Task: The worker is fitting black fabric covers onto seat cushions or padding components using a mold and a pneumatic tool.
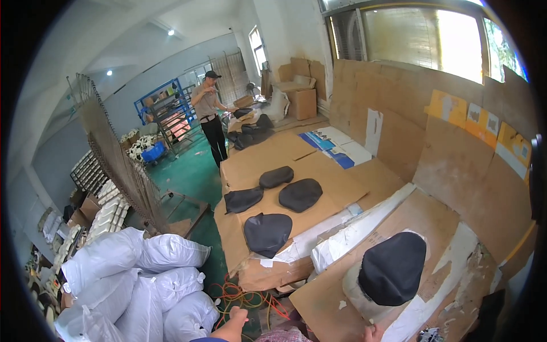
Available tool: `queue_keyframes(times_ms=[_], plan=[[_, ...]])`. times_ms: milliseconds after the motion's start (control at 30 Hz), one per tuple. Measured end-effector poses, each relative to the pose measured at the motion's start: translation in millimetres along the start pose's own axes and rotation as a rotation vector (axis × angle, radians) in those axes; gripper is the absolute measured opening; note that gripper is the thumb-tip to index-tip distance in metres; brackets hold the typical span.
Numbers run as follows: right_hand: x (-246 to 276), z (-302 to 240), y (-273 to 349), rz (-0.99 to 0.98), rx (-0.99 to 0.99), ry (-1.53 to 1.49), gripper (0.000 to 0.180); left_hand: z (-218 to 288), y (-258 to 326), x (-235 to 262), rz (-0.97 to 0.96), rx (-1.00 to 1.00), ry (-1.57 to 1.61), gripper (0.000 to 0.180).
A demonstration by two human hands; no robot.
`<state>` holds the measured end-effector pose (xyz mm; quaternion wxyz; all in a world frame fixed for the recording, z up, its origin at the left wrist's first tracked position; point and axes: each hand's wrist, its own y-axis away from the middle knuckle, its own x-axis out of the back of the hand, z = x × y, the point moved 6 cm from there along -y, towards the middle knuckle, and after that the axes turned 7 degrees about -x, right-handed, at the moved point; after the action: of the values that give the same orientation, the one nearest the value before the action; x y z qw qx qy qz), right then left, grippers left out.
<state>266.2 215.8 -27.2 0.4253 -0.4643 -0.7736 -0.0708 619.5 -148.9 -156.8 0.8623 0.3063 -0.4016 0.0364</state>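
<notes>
Black cover (pixel 394 268) near your right hand (pixel 373 333) looks soft, light; hold its rim. Your left hand (pixel 237 317) is curled; I cannot tell either grip.

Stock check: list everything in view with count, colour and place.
Rounded leather-like covers: four, black, on brown cardboard tabletop.
Domed cover: one, black, over pale rounded form, front right.
Limp dark pieces: several, black, tabletop's far end.
Stuffed plastic sacks: about six, white, piled lower left.
Tall metal wire rack: one nearby, brownish, left.
Plastic bin: one, blue, left background.
Thin looping hoses: several, orange and yellowish, floor, lower centre.
Cardboard wall sheets: several, brown, right.
Standing co-worker: one, black cap and trousers, far centre.
Left hand: one, bare, lower centre.
Right hand: one, bare, lower edge, mostly cut off.
</notes>
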Motion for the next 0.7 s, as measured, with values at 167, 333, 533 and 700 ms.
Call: queue_keyframes(times_ms=[167, 333, 533, 700], plan=[[-17, 16, -7, 0.024, -0.098, -0.167, 0.047, -3, -4, -49, -0.372, -0.047, 0.084, 0.038], [0, -9, -17, -0.133, -0.511, -0.469, 0.04, -16, 10, -89, -0.529, -0.058, 0.007, 0.028], [-8, -4, -13, -0.035, -0.482, -0.484, 0.033, -35, 3, -91, -0.52, -0.046, -0.185, 0.012], [-3, -12, -11, -0.025, -0.464, -0.451, 0.034, -32, -5, -81, -0.505, -0.058, -0.157, 0.011]])
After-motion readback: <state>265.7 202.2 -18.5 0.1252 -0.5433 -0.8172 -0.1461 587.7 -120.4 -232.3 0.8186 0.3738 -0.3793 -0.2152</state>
